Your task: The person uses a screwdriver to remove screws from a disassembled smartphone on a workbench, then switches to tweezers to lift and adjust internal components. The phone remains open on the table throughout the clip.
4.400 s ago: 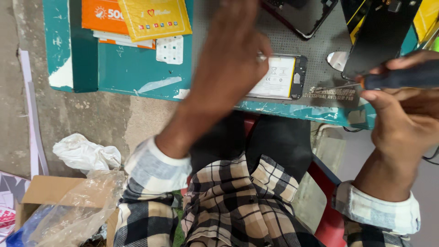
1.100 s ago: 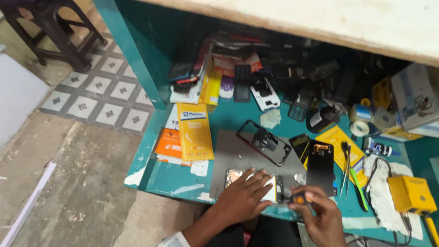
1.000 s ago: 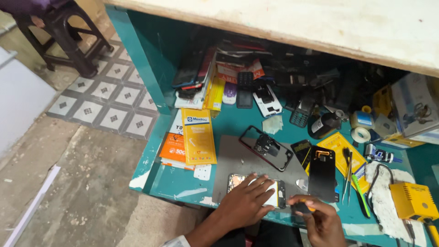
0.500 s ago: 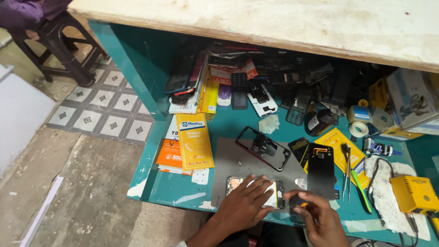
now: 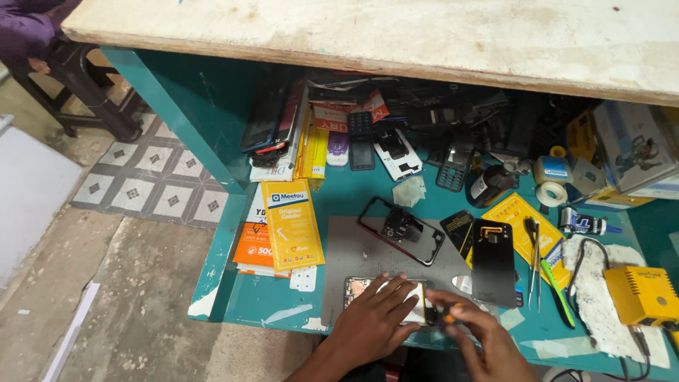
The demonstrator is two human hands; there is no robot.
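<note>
Teal paint covers a cluttered workbench (image 5: 247,304) seen from above, under a pale wooden shelf (image 5: 424,35). At the near edge, on a grey work mat (image 5: 353,247), lies a smartphone (image 5: 385,301) with its lit screen up. The left hand (image 5: 371,322) lies flat on it, fingers spread, pressing it down. The right hand (image 5: 481,339) is just beside the phone's right end, fingers pinched shut around a small dark tool with an orange tip (image 5: 448,316). Further back on the mat sits an empty phone frame with a red edge (image 5: 401,230). A black phone back panel (image 5: 493,263) lies to the right, with tweezers (image 5: 534,258) beside it and a yellow box-shaped device (image 5: 642,296) at the far right. Yellow and orange packets (image 5: 290,225) are stacked to the left.
</note>
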